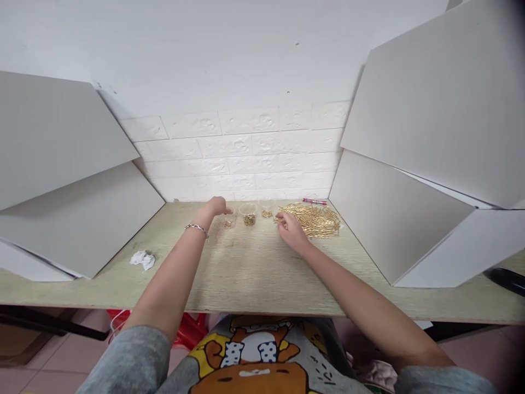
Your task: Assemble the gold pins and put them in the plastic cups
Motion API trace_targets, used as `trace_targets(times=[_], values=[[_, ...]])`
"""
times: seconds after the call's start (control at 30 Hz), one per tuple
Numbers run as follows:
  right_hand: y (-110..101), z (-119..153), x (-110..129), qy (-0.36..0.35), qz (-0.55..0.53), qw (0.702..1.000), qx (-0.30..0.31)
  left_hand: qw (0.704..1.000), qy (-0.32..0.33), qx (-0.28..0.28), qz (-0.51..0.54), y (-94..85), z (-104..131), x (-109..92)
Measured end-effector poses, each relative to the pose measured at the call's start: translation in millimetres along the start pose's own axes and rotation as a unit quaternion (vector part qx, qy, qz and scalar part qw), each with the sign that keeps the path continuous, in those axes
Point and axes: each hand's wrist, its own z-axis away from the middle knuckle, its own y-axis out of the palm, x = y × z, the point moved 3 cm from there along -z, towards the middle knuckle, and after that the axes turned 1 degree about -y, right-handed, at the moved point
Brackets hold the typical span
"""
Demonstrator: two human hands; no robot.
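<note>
The left hand [216, 206] is at the clear left cup [233, 220], with its fingers by the rim. I cannot tell if the grip of this hand is spread or pinching something, because the back of the hand hides most of the fingers. A few small gold bits [227, 224] are in that cup. The right hand [291, 230] is at the left edge of a big pile of thin gold sticks [315, 220], and its grip is pinching a few gold pieces [278, 221] between the thumb and fingers. Between the two hands are two more clear cups. The middle cup [248, 208] has a heap of gold bits in it, and the right cup [267, 203], a little farther back, has just some at the bottom. The gold pile lies flat on the right part of the table [246, 279]. Just behind it is a thin red tube [314, 202]. A crumpled white tissue [143, 259] lies far to the left. A shiny bracelet [197, 227] goes around the left wrist.
</note>
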Motion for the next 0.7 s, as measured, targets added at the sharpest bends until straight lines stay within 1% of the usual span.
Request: trace_targets(times=[0.1, 0.2, 0.23, 0.3, 0.33, 0.4, 0.47, 0.57, 0.63, 0.7], values=[[-6, -3, 1, -0.006, 0.003, 1.000, -0.021, 0.999, 0.016, -0.035, 0.020, -5.4, 14, -3], [-12, -4, 5, -0.007, -0.005, 0.999, -0.042, 0.993, 0.036, -0.105, 0.037, -8.8, 33, -4], [-14, -5, 8, -0.009, -0.007, 0.999, -0.048, 0.989, 0.047, -0.137, 0.035, -9.9, 41, -5], [-18, -5, 12, -0.008, -0.014, 0.998, -0.063, 0.968, 0.089, -0.234, 0.036, -13.8, 63, -9], [-20, -5, 15, -0.005, -0.021, 0.997, -0.073, 0.956, 0.089, -0.275, 0.041, -15.6, 76, -11], [-26, -6, 21, 0.005, -0.043, 0.994, -0.097, 0.943, 0.092, -0.316, 0.051, -18.1, 106, -16], [-33, -6, 30, 0.001, -0.069, 0.990, -0.121, 0.935, 0.113, -0.328, 0.071, -20.4, 140, -23], [-51, -3, 50, -0.023, -0.102, 0.983, -0.153, 0.931, 0.130, -0.324, 0.104, -21.7, 193, -30], [-68, 3, 69, -0.048, -0.129, 0.974, -0.182, 0.928, 0.134, -0.326, 0.126, -20.1, 227, -33], [-91, 14, 91, -0.088, -0.153, 0.963, -0.204, 0.928, 0.153, -0.308, 0.143, -16.0, 258, -35]])
